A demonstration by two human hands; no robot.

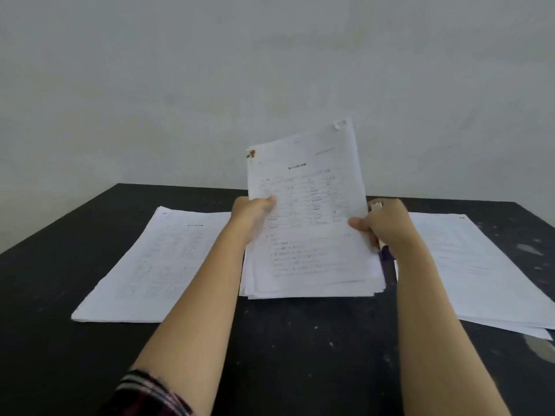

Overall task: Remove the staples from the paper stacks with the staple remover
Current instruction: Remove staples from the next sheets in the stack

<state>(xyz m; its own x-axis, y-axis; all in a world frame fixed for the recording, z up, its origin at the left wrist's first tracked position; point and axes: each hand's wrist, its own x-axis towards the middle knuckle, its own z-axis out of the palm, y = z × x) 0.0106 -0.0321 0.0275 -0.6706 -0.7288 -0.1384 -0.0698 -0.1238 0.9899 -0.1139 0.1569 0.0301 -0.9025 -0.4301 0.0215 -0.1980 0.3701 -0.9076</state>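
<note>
A stapled stack of printed paper [309, 223] is held up, tilted, above the middle of the black table [285, 340]. My left hand [253, 210] grips its left edge, and my right hand [381, 225] pinches its right edge. A rusty staple [251, 154] shows at the stack's top left corner. A purple staple remover [386, 253] pokes out under my right hand, with a metal tip [376, 205] above the knuckles; that hand holds it along with the paper. The stack's lower edge rests on more sheets [312, 291] on the table.
One flat paper stack [156, 265] lies on the left of the table, another [474, 265] on the right near the table edge. A plain grey wall stands behind the table. Pale scuffs mark the tabletop at right.
</note>
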